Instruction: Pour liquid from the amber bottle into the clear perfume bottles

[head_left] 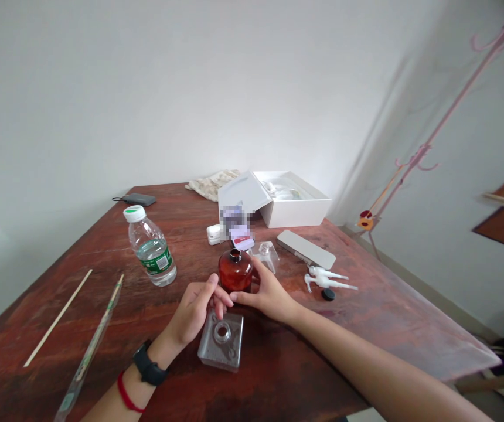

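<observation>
My right hand [273, 296] is wrapped round the right side of a squat amber bottle [235, 272], its thumb in front and its fingers behind. The bottle stands upright with its narrow neck uncapped. My left hand [197, 305], wearing a black watch and a red band, is just left of the bottle, fingers loosely bent and apart with nothing visible in them. Its fingertips come close to my right thumb; whether they touch the bottle, I cannot tell. Below the hands is a clear square bottle [221, 349] with an open neck. Another clear bottle [266, 256] sits behind the right hand.
White pump heads [326, 278] and a black cap [329, 294] lie at right, near a grey case [307, 249]. Farther back are a white box [298, 211], a white earphone case [214, 234] and a cloth [212, 185]. A water bottle [153, 252] and chopsticks [58, 316] occupy the left.
</observation>
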